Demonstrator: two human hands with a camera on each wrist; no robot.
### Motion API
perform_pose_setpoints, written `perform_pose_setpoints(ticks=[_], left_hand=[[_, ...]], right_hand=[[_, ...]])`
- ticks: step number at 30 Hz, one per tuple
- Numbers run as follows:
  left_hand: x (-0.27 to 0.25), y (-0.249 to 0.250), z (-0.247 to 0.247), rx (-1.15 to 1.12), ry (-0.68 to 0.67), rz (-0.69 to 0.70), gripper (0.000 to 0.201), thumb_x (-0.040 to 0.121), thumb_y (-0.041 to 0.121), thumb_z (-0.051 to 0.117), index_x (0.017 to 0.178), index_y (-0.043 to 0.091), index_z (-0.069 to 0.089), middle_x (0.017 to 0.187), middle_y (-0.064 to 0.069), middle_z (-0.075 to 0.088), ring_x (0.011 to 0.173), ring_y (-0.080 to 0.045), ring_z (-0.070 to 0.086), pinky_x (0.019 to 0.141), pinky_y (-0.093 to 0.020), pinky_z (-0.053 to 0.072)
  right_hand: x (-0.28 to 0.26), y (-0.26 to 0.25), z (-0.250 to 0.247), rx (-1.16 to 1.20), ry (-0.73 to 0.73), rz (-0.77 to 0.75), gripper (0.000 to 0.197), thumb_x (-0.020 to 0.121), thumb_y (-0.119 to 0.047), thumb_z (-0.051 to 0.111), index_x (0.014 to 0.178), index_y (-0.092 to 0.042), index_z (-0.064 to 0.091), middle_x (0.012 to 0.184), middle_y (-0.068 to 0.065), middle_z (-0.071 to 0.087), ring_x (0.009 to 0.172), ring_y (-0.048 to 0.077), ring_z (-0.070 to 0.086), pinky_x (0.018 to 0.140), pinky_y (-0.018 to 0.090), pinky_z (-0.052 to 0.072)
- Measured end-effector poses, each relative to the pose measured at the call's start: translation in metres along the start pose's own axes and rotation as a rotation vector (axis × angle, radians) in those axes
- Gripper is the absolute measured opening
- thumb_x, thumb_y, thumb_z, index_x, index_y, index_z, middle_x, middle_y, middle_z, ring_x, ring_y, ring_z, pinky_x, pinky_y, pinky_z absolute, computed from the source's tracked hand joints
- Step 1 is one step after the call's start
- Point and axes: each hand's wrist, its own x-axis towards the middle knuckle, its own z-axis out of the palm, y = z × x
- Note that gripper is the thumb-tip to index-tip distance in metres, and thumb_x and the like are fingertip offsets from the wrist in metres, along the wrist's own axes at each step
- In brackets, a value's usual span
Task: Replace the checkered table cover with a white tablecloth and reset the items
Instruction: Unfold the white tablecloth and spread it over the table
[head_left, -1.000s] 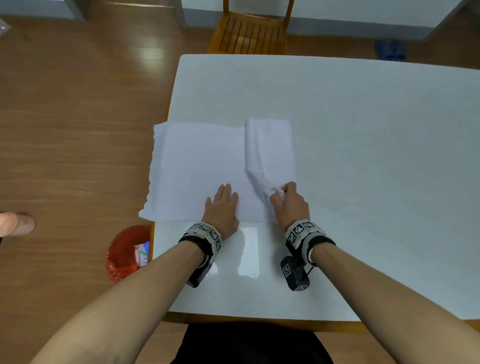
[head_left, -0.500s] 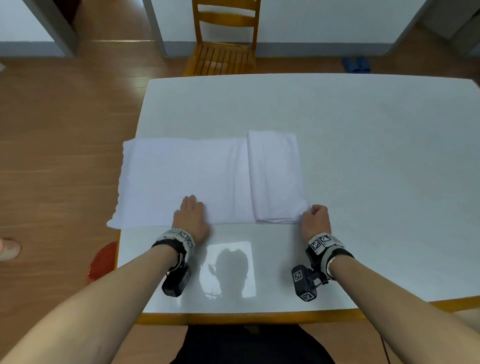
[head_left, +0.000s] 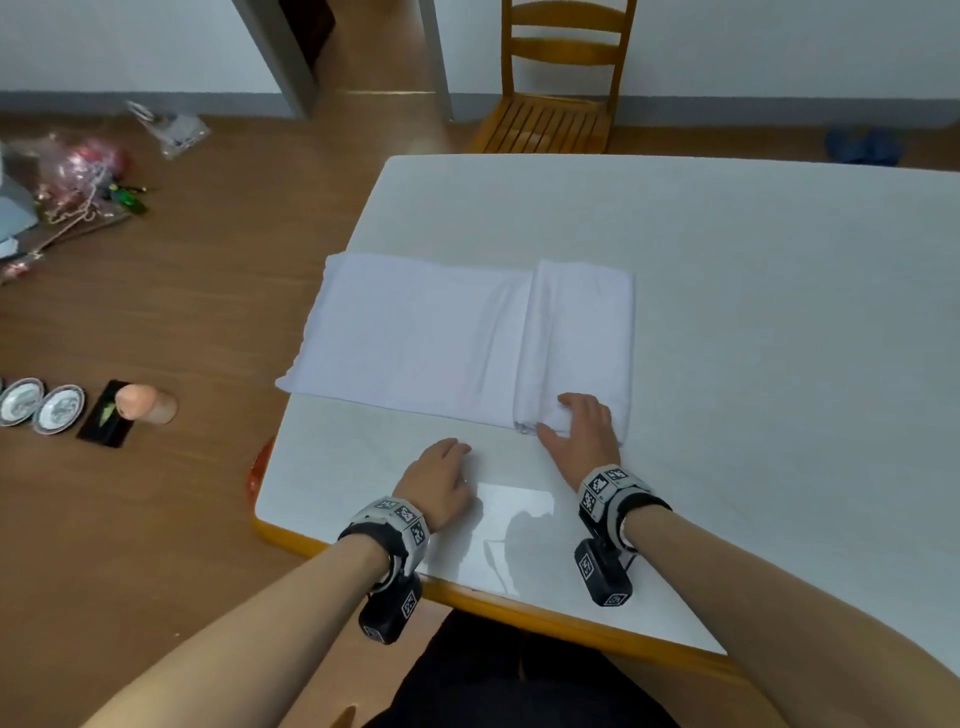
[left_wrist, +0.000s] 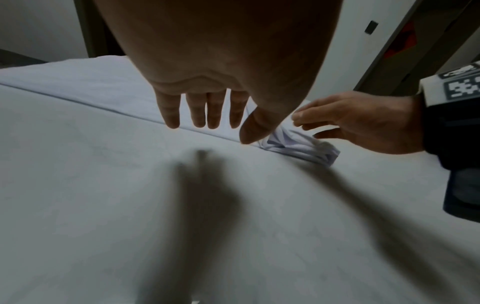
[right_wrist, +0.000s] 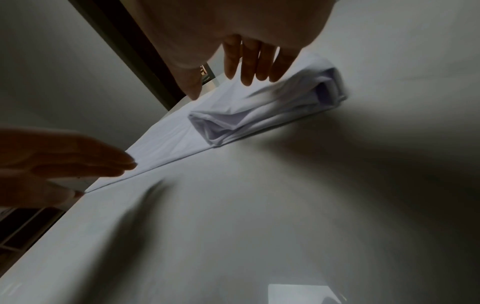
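Observation:
A white tablecloth (head_left: 415, 338) lies partly unfolded on the left part of the white-topped table (head_left: 753, 312), its left end hanging over the table's edge. Its right part is still a thick folded stack (head_left: 576, 332). My right hand (head_left: 576, 423) rests flat on the near end of that stack, fingers straight and thumb spread; the right wrist view shows the fingertips (right_wrist: 246, 80) touching the top layer (right_wrist: 259, 115). My left hand (head_left: 439, 470) hovers with straight fingers over the bare table just short of the cloth's near edge (left_wrist: 78, 86).
A wooden chair (head_left: 556, 93) stands at the table's far side. On the floor to the left are two small plates (head_left: 41, 408), a black flat item (head_left: 106, 421), a peach-coloured cylinder (head_left: 145, 402) and plastic bags (head_left: 78, 176). A red bin (head_left: 254, 473) peeks from under the near-left corner.
My right hand has let go of the pinched cloth end and now lies flat on the folded stack. My left hand has come off the cloth and moved right. The view has swung left.

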Motion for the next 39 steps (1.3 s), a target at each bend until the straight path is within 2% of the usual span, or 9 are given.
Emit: perform_pose_setpoints(ticks=[5,7,10,13,16,19,24,33,39], left_hand=[[0.023,0.006,-0.007,-0.006,0.019,0.037,0.060,0.089,0.018,0.051,0.148,0.015,0.036,0.156,-0.005,0.029,0.139,-0.026,0.034,0.112,-0.038,0.033],[0.040,0.008,-0.007,-0.014,0.002,0.074,0.059,0.089,0.017,0.050,0.146,0.014,0.037,0.156,-0.004,0.029,0.139,-0.028,0.035,0.111,-0.039,0.035],[0.069,0.013,-0.003,-0.003,-0.025,0.143,0.061,0.088,0.017,0.050,0.147,0.014,0.036,0.158,-0.005,0.025,0.140,-0.029,0.033,0.110,-0.040,0.036],[0.092,0.017,0.006,0.028,-0.064,0.152,0.061,0.088,0.018,0.051,0.147,0.013,0.035,0.159,-0.006,0.021,0.143,-0.029,0.028,0.109,-0.039,0.037],[0.102,0.026,0.015,0.144,-0.039,0.134,0.047,0.086,0.020,0.051,0.132,0.014,0.045,0.145,-0.006,0.029,0.132,-0.030,0.031,0.093,-0.042,0.046],[0.105,0.038,0.018,0.231,0.005,0.093,0.045,0.080,0.020,0.049,0.124,0.018,0.046,0.134,-0.005,0.034,0.120,-0.029,0.035,0.084,-0.041,0.047],[0.104,0.061,0.014,0.247,0.014,-0.007,0.039,0.082,0.020,0.045,0.121,0.016,0.045,0.129,-0.005,0.036,0.115,-0.028,0.038,0.089,-0.041,0.044],[0.092,0.113,0.028,0.227,-0.063,-0.272,0.045,0.089,0.025,0.046,0.132,0.011,0.046,0.139,-0.009,0.040,0.130,-0.030,0.040,0.104,-0.046,0.039],[0.068,0.171,0.073,0.061,-0.028,-0.199,0.046,0.093,0.021,0.046,0.137,0.006,0.043,0.141,-0.017,0.043,0.128,-0.034,0.045,0.105,-0.044,0.038]], right_hand=[[0.016,-0.020,0.012,-0.232,-0.120,0.067,0.078,0.078,-0.063,0.067,0.136,-0.016,0.046,0.134,0.000,0.047,0.127,0.023,0.040,0.102,0.037,0.040],[0.022,-0.018,0.016,-0.333,-0.142,0.077,0.064,0.081,-0.060,0.064,0.127,-0.017,0.051,0.126,0.001,0.048,0.122,0.023,0.043,0.095,0.037,0.043],[0.034,-0.011,0.015,-0.310,-0.165,0.105,0.023,0.092,-0.035,0.057,0.107,-0.019,0.060,0.116,0.001,0.052,0.116,0.022,0.044,0.093,0.036,0.044],[0.037,-0.001,0.003,-0.066,-0.088,0.209,0.005,0.093,-0.020,0.053,0.097,-0.020,0.057,0.102,-0.003,0.058,0.099,0.019,0.054,0.082,0.033,0.045],[0.031,0.015,-0.025,0.080,0.042,0.292,0.003,0.096,-0.022,0.053,0.098,-0.022,0.055,0.090,-0.006,0.061,0.080,0.013,0.057,0.067,0.027,0.041],[0.021,0.042,-0.061,0.156,0.161,0.359,0.004,0.098,-0.022,0.052,0.099,-0.019,0.055,0.087,-0.009,0.060,0.079,0.013,0.057,0.065,0.025,0.041],[0.006,0.098,-0.108,0.188,0.253,0.507,0.010,0.097,-0.025,0.054,0.100,-0.015,0.057,0.095,0.002,0.065,0.085,0.025,0.061,0.072,0.031,0.044],[-0.017,0.188,-0.139,0.137,0.042,0.616,0.014,0.097,-0.025,0.047,0.099,-0.016,0.058,0.095,0.008,0.069,0.084,0.027,0.064,0.066,0.030,0.042],[-0.027,0.209,-0.159,0.173,-0.087,0.479,0.012,0.095,-0.024,0.049,0.095,-0.021,0.061,0.091,0.003,0.069,0.084,0.025,0.068,0.069,0.030,0.049]])
